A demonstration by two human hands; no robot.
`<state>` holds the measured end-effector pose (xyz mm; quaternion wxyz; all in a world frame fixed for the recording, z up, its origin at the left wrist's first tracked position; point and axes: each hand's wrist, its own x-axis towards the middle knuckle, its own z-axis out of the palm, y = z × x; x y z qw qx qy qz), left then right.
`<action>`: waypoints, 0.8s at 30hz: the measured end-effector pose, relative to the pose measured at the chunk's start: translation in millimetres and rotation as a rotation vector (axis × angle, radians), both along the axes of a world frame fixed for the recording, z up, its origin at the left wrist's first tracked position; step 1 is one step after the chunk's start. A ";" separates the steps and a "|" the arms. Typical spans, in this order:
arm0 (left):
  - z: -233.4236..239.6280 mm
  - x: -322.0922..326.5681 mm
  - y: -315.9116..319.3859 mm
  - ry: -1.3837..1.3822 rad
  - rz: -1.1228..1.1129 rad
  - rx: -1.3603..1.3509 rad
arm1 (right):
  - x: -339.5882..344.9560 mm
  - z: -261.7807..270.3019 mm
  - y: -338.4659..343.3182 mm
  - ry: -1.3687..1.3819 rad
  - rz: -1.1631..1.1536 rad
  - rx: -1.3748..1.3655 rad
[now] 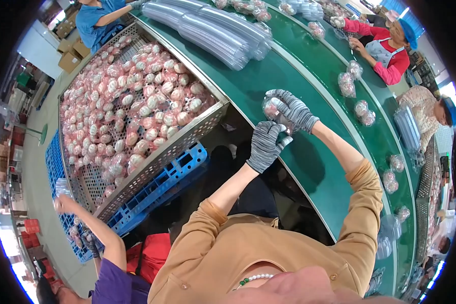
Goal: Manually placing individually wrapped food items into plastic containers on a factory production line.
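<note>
In the head view, a small clear plastic container point(269, 109) with a wrapped round item inside is between my hands, at the near edge of the green work surface. My right hand point(294, 110), in a grey striped knit glove, curls over its far side. My left hand point(266, 146), gloved alike, grips its near side with thumb and fingers. Part of the container is hidden by the gloves. To my left, a perforated metal tray point(167, 152) holds many round pieces point(148, 87) in clear and pinkish wrappers.
Nested clear plastic containers point(216, 34) lie in long stacks ahead. A green conveyor point(326, 76) carries filled packs point(345, 83) on my right. Blue plastic pallets point(167, 174) sit beneath the tray. Co-workers stand across the belt, at the tray's far end and close behind on the left.
</note>
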<state>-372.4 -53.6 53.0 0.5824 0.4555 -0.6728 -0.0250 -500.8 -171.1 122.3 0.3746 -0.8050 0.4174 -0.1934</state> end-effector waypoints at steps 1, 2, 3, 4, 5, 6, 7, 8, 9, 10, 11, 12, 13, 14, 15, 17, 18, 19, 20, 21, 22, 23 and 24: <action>1.7 -1.1 -0.2 0.060 -0.009 0.018 | -1.0 -2.7 -1.2 -0.002 -0.001 -0.001; 3.4 -2.1 0.6 0.058 -0.011 0.018 | -1.8 -7.8 -2.2 -0.025 -0.003 -0.016; 4.5 -3.5 1.4 0.035 -0.009 0.014 | -1.1 -9.3 -2.4 -0.047 -0.006 -0.033; 5.4 -5.1 2.4 0.012 -0.007 0.010 | -1.3 -10.9 -1.5 -0.069 -0.002 -0.033; 6.0 -7.1 3.2 0.048 0.008 0.006 | -3.4 -11.3 -1.2 -0.070 -0.005 -0.035; 2.4 -6.2 3.8 0.069 0.005 0.012 | -0.6 -4.7 3.0 -0.027 0.010 -0.078; -1.2 -4.9 3.9 0.091 0.002 0.019 | 1.7 -0.3 6.0 0.017 0.026 -0.121; -4.6 -5.0 3.0 0.102 -0.017 0.008 | 2.5 0.3 6.7 0.020 0.026 -0.132; -6.3 -5.9 2.6 0.102 -0.018 0.008 | 2.4 1.5 8.0 0.020 0.025 -0.133; -8.7 -6.7 2.3 0.098 -0.004 0.007 | 2.4 2.7 9.5 0.016 0.019 -0.118; -10.8 -7.6 2.5 0.094 0.009 0.007 | 3.0 3.8 10.9 0.011 0.015 -0.104; -12.5 -8.7 2.4 0.093 0.010 0.006 | 4.0 4.4 11.2 0.011 0.015 -0.104; -14.2 -10.3 2.9 0.096 0.026 -0.001 | 5.4 4.8 11.7 0.023 0.011 -0.120; -15.9 -11.9 3.2 0.099 0.042 -0.009 | 7.0 5.2 12.3 0.035 0.007 -0.137; -15.5 -13.3 3.7 0.125 0.052 -0.010 | 9.0 6.3 13.9 0.035 0.008 -0.135; -14.7 -17.7 7.1 0.230 0.057 0.050 | 13.3 8.9 17.6 0.088 -0.017 -0.178; -13.3 -19.5 8.4 0.336 0.061 0.106 | 13.7 7.9 18.2 0.089 -0.014 -0.178; -12.0 -19.6 9.6 0.360 0.055 0.159 | 14.6 6.7 19.0 0.090 -0.029 -0.213; -11.1 -19.4 9.8 0.377 0.048 0.195 | 15.3 5.6 19.8 0.092 -0.043 -0.248; -9.7 -18.2 8.6 0.394 0.042 0.231 | 16.3 4.8 22.1 0.096 -0.057 -0.272; -8.3 -17.3 7.0 0.387 0.062 0.266 | 17.3 4.1 24.7 0.100 -0.072 -0.295; -7.6 -14.6 6.4 0.403 0.064 0.324 | 18.0 0.8 24.8 0.087 -0.074 -0.317; -7.1 -11.4 6.4 0.420 0.067 0.381 | 18.7 -0.6 25.9 0.090 -0.071 -0.315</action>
